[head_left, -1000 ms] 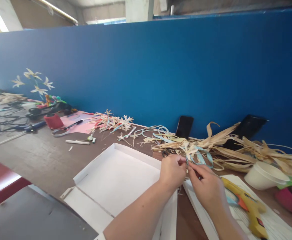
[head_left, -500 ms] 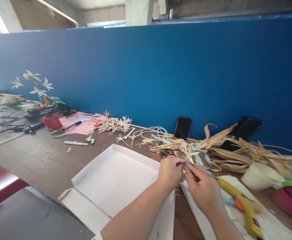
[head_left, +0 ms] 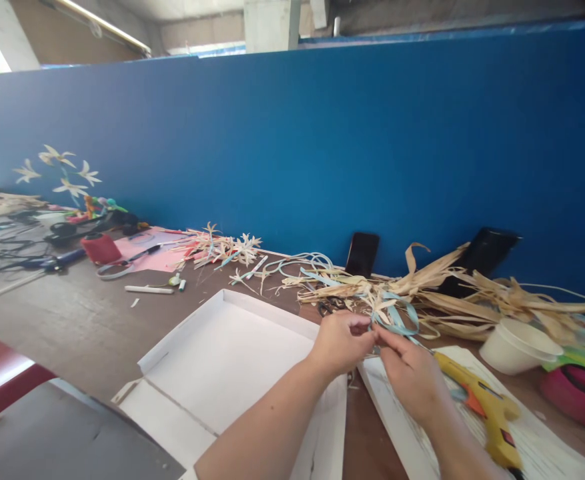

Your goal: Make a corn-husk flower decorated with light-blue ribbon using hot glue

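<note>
Just over my fingertips is a small pale flower (head_left: 382, 305) of dried husk petals, its light-blue stem running down between my hands. My left hand (head_left: 343, 341) pinches the stem with thumb and forefinger. My right hand (head_left: 412, 379) meets it there, thumb and index fingertips closed at the same stem; the exact grip is partly hidden. Beside the flower, a light-blue strip (head_left: 411, 319) curls to the right. Dark scissors handles (head_left: 331, 305) lie behind my left hand.
An open white box (head_left: 257, 333) lies left of my arms. Toward the right are a yellow glue gun (head_left: 495, 407), a cream cup (head_left: 517, 347) and dried husks (head_left: 492, 307). A phone (head_left: 362, 255) leans on the blue partition (head_left: 272, 147). More husk flowers (head_left: 242, 248) lie behind the box.
My left fingers have shifted slightly, the thumb now lower by the stem. My right fingers have drawn closer together. The whole view has moved a little.
</note>
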Motion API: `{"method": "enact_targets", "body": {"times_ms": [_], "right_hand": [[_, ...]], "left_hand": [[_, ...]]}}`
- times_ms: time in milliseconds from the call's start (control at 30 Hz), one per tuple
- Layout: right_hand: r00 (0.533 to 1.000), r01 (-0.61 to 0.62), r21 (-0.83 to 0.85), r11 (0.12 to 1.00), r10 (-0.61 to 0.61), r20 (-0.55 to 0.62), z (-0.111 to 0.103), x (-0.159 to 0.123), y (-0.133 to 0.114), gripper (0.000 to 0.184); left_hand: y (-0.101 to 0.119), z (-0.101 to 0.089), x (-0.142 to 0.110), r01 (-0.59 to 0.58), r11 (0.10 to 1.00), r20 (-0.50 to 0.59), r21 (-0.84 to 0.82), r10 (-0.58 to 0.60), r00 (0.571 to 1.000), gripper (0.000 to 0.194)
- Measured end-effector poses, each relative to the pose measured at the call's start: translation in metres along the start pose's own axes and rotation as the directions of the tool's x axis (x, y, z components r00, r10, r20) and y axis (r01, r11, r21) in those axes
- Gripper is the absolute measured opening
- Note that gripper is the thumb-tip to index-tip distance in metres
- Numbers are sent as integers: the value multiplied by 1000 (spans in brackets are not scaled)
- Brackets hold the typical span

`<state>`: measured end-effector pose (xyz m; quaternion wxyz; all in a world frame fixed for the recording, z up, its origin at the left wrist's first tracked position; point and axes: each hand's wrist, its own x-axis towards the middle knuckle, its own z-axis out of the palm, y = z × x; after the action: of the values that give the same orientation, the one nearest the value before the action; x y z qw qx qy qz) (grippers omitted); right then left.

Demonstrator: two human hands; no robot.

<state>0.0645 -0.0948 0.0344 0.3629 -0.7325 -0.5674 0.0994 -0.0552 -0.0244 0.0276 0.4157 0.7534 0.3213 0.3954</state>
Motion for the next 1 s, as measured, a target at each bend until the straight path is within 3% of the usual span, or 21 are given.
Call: {"method": "enact_targets", "body": {"times_ms": [267,400,567,800,1000], "right_hand": [[997,-74,155,985,71,29,-12,2,-6,38],[990,-135,155,979,128,55,-17,4,-7,36],[981,-194,130,972,196,3,-24,8,-9,31],[982,-181,122,976,186,-30,-24,10,-8,31],[985,-154,272,950,171,-38,-16,10,-1,32]], "left_hand": [[-8,6,4,69,988,-44,-139,-76,996,20],[-8,5,5,78,988,-86,-135,-90,992,20],[-8,7,4,63,984,-64,-169,-75,995,19],[-6,8,1,90,972,-30,-217,-98,995,22],[-8,9,1,68,968,-30,-243,-78,997,23]]}}
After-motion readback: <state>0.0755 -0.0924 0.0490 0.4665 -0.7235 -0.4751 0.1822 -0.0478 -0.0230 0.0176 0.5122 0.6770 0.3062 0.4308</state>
